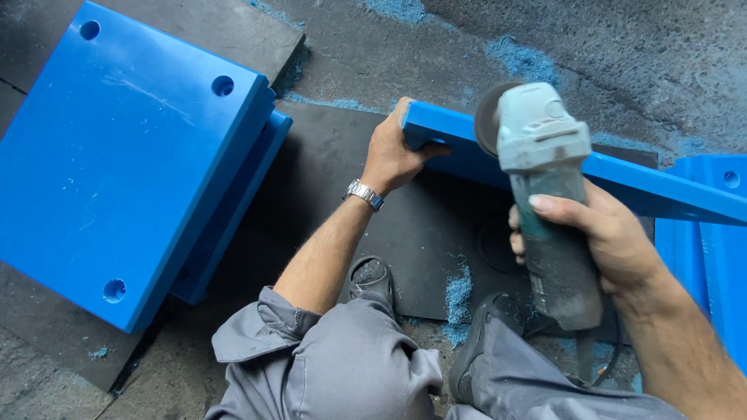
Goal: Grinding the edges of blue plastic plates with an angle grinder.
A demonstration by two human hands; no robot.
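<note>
— Where's the upright blue plastic slab (622,180)?
— At two o'clock, on edge; the left hand (393,155) is clamped on its end.
— The right hand (603,237)?
— Wrapped round the grey angle grinder (545,194), whose disc touches the slab's top edge.

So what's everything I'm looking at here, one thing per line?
blue slab on edge: one, blue, centre to right, standing on its edge on the mat
angle grinder: one, grey and dusty, disc at the slab's top edge
stacked blue slabs: two at least, blue with round holes, left, one on another
blue slabs at right: two or so, blue, right edge, partly cut off
black mat: one, black, under the upright slab
blue shavings: loose piles, blue, on mat and concrete floor
wristwatch: one, silver, left wrist
shoes: two, dark, bottom centre
left hand: grips the slab's end
right hand: holds the grinder's body
</note>
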